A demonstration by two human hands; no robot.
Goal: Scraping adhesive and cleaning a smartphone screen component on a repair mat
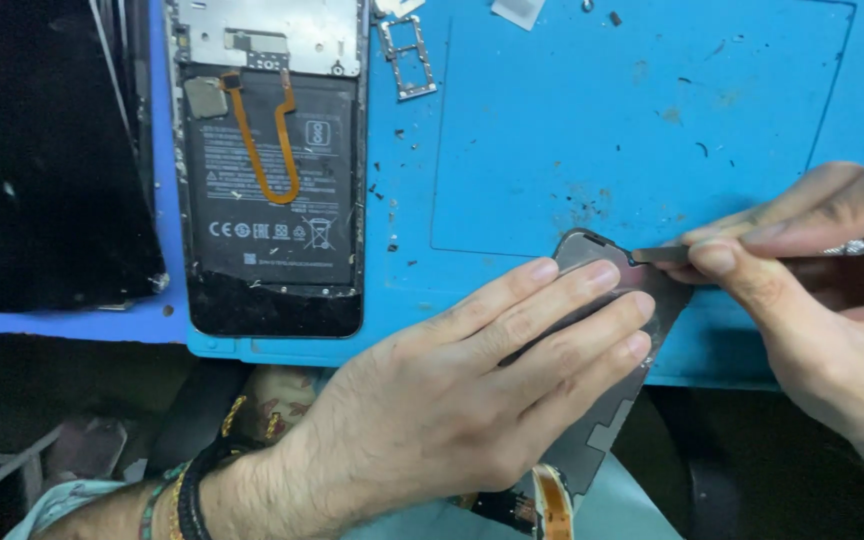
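One grey phone panel (607, 420) is pressed flat by the left hand (452, 400), four fingers spread on it; its long axis runs from near-left to far-right, over the worktop (602, 150) edge. One metal tool (752, 251) is pinched in the right hand (812, 290), tip pointing left at the panel's far corner. Farther left lies one opened phone (272, 170).

Opened phone (270, 170) lying back-up on a blue mat (642, 130), black battery (270, 185) exposed, orange ribbon cable (262, 135) looping across it. Metal card tray (408, 58) just right of its top. Dark glass panel (47, 160) at far left. Small dark specks scattered about.
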